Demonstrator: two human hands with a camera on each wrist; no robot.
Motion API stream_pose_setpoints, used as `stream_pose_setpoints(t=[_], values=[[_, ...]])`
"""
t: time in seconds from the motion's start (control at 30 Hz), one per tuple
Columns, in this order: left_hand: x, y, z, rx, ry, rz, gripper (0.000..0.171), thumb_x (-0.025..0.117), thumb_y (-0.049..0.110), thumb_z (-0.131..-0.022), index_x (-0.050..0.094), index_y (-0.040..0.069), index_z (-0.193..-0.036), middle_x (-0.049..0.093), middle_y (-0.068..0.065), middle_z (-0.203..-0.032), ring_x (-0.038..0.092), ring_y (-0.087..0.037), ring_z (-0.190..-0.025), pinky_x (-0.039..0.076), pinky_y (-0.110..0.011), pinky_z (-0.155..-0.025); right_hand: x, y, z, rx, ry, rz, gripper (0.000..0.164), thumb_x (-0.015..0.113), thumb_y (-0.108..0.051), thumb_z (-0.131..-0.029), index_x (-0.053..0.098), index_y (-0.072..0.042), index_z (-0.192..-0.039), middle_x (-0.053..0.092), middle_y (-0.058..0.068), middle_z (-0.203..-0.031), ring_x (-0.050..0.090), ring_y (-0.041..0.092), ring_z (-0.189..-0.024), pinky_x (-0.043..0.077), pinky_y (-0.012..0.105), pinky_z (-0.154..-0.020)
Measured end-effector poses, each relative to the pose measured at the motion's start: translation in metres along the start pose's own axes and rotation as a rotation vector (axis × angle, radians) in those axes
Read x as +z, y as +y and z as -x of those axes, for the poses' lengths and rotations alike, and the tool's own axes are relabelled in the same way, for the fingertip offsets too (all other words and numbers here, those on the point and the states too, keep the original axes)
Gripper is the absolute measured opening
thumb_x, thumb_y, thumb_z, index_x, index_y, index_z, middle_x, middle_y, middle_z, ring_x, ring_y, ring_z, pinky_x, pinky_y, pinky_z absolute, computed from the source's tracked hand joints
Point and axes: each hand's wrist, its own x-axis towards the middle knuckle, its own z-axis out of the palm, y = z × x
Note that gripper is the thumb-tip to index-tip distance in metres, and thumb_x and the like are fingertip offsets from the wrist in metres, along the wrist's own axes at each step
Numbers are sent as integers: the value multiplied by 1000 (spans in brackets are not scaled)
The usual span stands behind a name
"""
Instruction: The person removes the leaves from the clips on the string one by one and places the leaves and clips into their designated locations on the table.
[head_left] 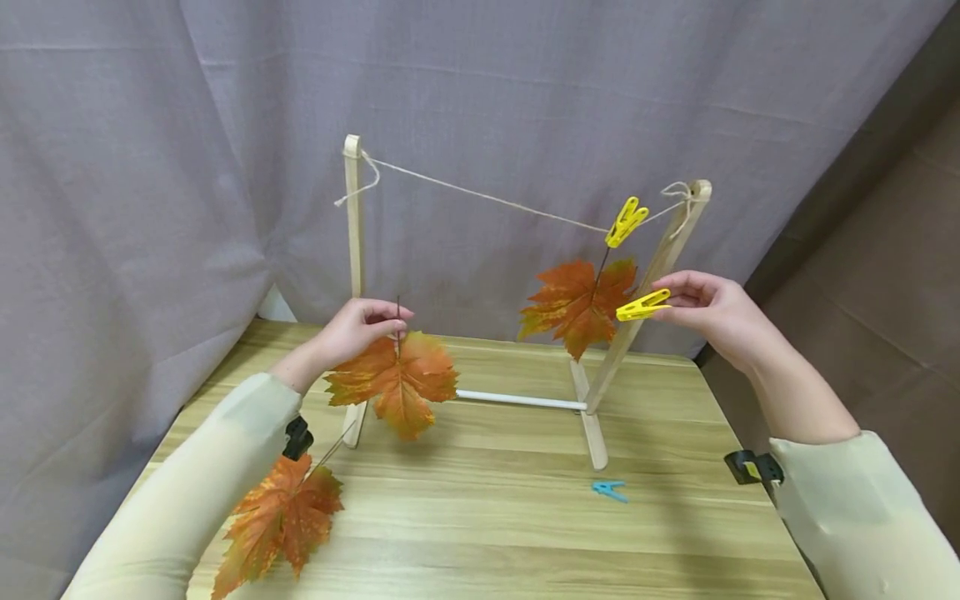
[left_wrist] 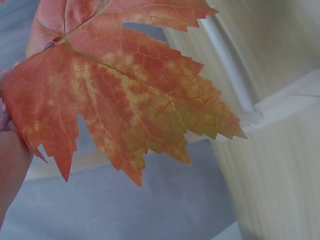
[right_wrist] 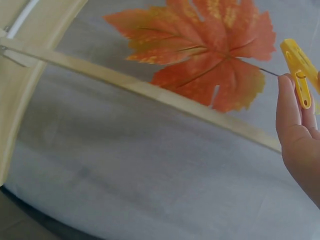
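Observation:
My left hand [head_left: 365,327] pinches the stem of an orange maple leaf [head_left: 408,383] between thumb and fingers, holding it above the table near the left post. In the left wrist view that leaf [left_wrist: 125,95] covers most of the hand. My right hand [head_left: 708,312] pinches a yellow clothespin [head_left: 642,306] beside the right post; its tip points left. Another yellow clothespin [head_left: 626,222] sits on the string [head_left: 487,197], and a second maple leaf [head_left: 581,304] hangs below it by its stem. This hanging leaf [right_wrist: 220,50] shows in the right wrist view too.
The wooden frame [head_left: 355,225] stands on the table [head_left: 480,533], a white rod [head_left: 521,401] joining its feet. A third maple leaf [head_left: 285,517] lies at the front left, partly behind my left sleeve. A blue clothespin [head_left: 610,490] lies near the right foot. Grey curtain [head_left: 465,83] hangs behind.

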Motion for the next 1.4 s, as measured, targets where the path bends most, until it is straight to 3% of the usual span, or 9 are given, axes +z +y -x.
stream_pose_setpoints(t=[0.37, 0.63, 0.8, 0.9, 1.0, 1.13, 1.4], values=[[-7, -18, 19, -9, 10, 14, 25, 51, 9, -96, 62, -7, -111, 65, -17, -83, 59, -7, -73, 53, -20, -72, 1, 45, 19, 38, -50, -31, 33, 60, 2, -87, 62, -29, -97, 65, -18, -85, 60, -3, -77, 50, 11, -69], [-7, -27, 24, -11, -9, 37, 26, 51, 2, -94, 59, -13, -114, 66, -26, -91, 62, -5, -75, 54, -19, -73, 9, 73, 32, 98, -44, -42, 29, 64, -8, -88, 64, -35, -98, 66, -20, -89, 61, -3, -80, 51, 12, -70], [-7, -30, 27, -10, -16, 29, 25, 52, -2, -92, 58, -16, -113, 68, -24, -93, 63, -5, -74, 54, -20, -71, 11, 93, 40, 129, -56, -49, 29, 63, -8, -88, 62, -34, -100, 65, -20, -90, 61, -3, -82, 51, 12, -72], [-7, -32, 30, -10, -15, 12, 25, 52, -3, -92, 58, -17, -112, 69, -21, -93, 63, -5, -74, 55, -20, -70, 12, 105, 44, 154, -66, -64, 26, 62, -6, -89, 62, -27, -104, 64, -21, -90, 61, -5, -84, 51, 12, -72], [-8, -33, 32, -15, -25, 3, 25, 51, -3, -93, 57, -17, -112, 68, -21, -93, 63, -5, -74, 55, -22, -70, 13, 116, 48, 174, -71, -48, 24, 62, -7, -89, 61, -10, -112, 62, -23, -90, 60, -6, -84, 51, 13, -72], [-10, -33, 34, -33, -42, 13, 24, 50, -3, -93, 57, -17, -111, 67, -20, -90, 63, -6, -74, 56, -24, -70, 15, 127, 52, 199, -63, -2, 41, 63, -10, -89, 49, 12, -120, 60, -25, -90, 59, -8, -84, 51, 13, -72], [-14, -35, 37, -34, -64, 4, 25, 47, -4, -94, 56, -18, -113, 65, -17, -86, 61, -8, -76, 55, -24, -68, 19, 148, 61, 244, -65, -9, 45, 62, -10, -89, 43, 14, -122, 59, -23, -90, 58, -7, -84, 50, 14, -72]])
